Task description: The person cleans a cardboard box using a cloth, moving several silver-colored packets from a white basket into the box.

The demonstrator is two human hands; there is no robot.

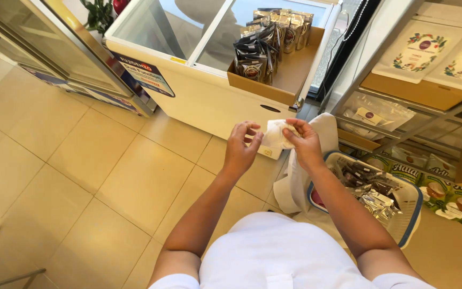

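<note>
Above the tiled floor [108, 176], both hands pinch a crumpled white plastic bag [275, 134] at chest height — left hand [240, 150] grasping its left edge, right hand [301, 143] its top, as if to spread it. Chest freezer [204, 96] ahead and basket of foil packets [372, 195] at right leave open room only leftward.

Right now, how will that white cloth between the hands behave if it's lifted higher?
The white cloth looks floppy: it bunches between the left hand and right hand. Probably light, since fingertips alone carry it. Its loose end would likely dangle and could brush the basket below.
</note>
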